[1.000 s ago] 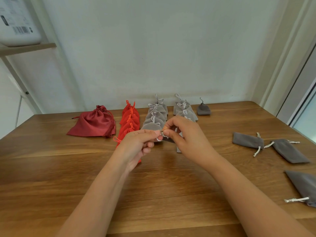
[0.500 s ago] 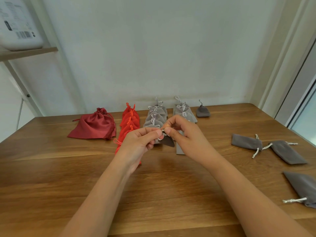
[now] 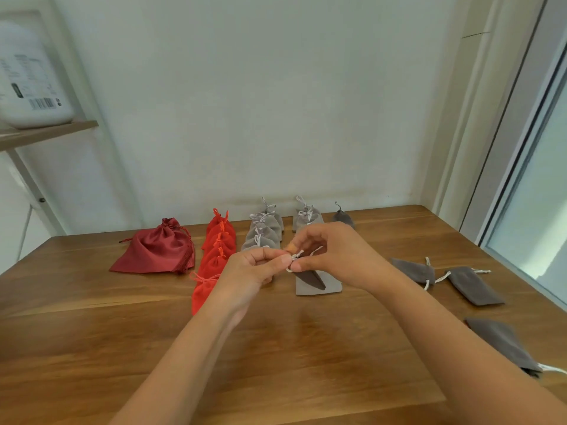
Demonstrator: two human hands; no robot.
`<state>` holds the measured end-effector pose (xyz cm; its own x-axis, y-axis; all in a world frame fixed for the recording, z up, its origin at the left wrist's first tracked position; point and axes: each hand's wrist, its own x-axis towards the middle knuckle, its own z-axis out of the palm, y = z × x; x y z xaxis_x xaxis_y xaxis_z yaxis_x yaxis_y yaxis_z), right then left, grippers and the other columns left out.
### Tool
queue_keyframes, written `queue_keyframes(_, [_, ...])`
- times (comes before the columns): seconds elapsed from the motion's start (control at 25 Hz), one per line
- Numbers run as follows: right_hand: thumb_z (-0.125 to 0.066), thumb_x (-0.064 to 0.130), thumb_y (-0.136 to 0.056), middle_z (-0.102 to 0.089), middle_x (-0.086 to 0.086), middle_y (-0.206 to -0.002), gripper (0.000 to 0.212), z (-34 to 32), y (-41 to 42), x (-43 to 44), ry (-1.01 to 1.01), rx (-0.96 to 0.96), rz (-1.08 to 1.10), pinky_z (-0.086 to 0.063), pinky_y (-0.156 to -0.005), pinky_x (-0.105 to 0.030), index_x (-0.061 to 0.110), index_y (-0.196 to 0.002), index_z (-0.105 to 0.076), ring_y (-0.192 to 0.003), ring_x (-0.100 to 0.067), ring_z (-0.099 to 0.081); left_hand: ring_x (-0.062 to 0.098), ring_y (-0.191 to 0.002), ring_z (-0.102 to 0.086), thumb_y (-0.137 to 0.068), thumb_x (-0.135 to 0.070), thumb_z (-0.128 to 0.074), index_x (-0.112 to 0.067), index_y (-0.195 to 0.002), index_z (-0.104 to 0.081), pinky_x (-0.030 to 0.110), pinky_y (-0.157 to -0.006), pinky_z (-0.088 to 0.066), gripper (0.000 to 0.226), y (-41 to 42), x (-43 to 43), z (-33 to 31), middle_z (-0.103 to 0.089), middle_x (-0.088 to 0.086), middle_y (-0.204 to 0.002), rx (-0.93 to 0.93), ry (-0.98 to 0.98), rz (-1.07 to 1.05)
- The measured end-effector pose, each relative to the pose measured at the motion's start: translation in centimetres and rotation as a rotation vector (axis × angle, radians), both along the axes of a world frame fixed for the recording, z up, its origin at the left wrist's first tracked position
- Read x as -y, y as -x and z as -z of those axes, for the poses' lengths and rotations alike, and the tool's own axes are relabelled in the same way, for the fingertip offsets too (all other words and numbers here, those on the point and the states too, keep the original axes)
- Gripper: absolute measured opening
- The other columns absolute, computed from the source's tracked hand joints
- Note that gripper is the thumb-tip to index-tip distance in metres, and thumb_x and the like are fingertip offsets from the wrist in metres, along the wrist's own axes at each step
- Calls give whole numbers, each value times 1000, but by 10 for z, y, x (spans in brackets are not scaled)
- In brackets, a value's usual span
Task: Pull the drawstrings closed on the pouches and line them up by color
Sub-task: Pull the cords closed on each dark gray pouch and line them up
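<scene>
- While both hands meet above the table [image 3: 122,348], the left hand [image 3: 249,271] pinches a white drawstring [image 3: 295,258] between thumb and forefinger, with the other fingers curled in.
- The right hand [image 3: 337,253] pinches the same drawstring from the other side, thumb and fingertip closed on it. The two pinches nearly touch.
- The held pouch [image 3: 310,277] is dark grey and hangs below the pinch, over a flat light grey pouch [image 3: 326,290]. Whether they touch: cannot tell. The mouth is hidden by fingers, so how far it is drawn is not readable.
- Rows run toward the wall behind the hands. From the left: the orange-red row [image 3: 218,240], the first light grey row [image 3: 264,233], then the second light grey row [image 3: 306,214].
- The left hand covers part of the near end of the orange-red row. The right hand blocks the near part of the second light grey row.
- One closed dark pouch [image 3: 344,217] sits alone just right of the rows, near the wall.
- A larger dark red bag [image 3: 159,250], cinched at the top, lies left of the orange-red row.
- Three loose grey pouches lie flat to the right of the right forearm. Two [image 3: 414,269] [image 3: 472,285] lie close together, cords loose, and the third [image 3: 503,342] is nearer, by the table's edge.
- Top left, a white box [image 3: 33,78] with a barcode sits on a wooden shelf [image 3: 61,130].
</scene>
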<state>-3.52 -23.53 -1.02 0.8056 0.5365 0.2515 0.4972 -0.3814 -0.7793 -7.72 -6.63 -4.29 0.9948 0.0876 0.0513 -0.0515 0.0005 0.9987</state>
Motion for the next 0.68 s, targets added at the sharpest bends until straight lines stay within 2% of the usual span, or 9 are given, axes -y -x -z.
queue_keyframes(0.08, [-81, 17, -73, -71, 7, -82, 20, -5, 4, 14, -14, 9, 41, -49, -71, -11, 22, -90, -71, -77, -1, -65, -3, -57, -54, -82, -15, -69, -8, -88, -72, 23, -71, -40, 10, -3, 13, -5, -65, -12, -61, 9, -40, 22])
queue_keyframes(0.16, [-81, 17, -73, -72, 7, -83, 20, -9, 7, 29, -38, 15, 92, -49, -70, -9, 23, -90, -72, -77, 0, -65, -3, -56, -55, -82, -13, -69, -5, -92, -71, 15, -64, -43, 14, -7, 27, -12, -65, -11, -60, 19, -41, 52])
queue_keyframes(0.32, [-80, 16, -74, -74, 9, -83, 20, -17, 4, 64, -105, -20, 159, -52, -75, -13, 26, -91, -75, -79, -1, -68, 0, -56, -51, -80, -18, -72, -14, -79, -71, 13, -59, -41, 4, -24, 57, -29, -64, -10, -59, 47, -99, 134])
queue_keyframes(0.48, [-80, 18, -74, -73, 8, -80, 13, -14, -12, 97, -129, 1, 304, -51, -69, -11, 20, -85, -74, -74, -1, -67, -4, -65, -60, -79, -25, -73, -18, -85, -69, 18, -69, -40, 11, -49, 94, -38, -75, -2, -85, 60, -207, 236])
queue_keyframes(0.6, [-77, 14, -76, -74, 1, -84, 13, -12, -23, 118, -322, -97, 313, -52, -68, -12, 12, -88, -71, -77, -6, -68, 0, -89, -66, -74, -27, -75, -20, -103, -66, 15, -77, -46, 31, -69, 109, -35, -73, -8, -95, 15, -218, 374])
queue_keyframes(0.68, [-73, 9, -79, -73, -7, -89, 16, -9, -30, 128, -490, -227, 271, -55, -72, -17, 7, -94, -69, -80, -13, -68, 4, -93, -67, -82, -18, -70, -16, -108, -66, 13, -76, -49, 27, -79, 113, -30, -73, -3, -101, -53, -240, 459])
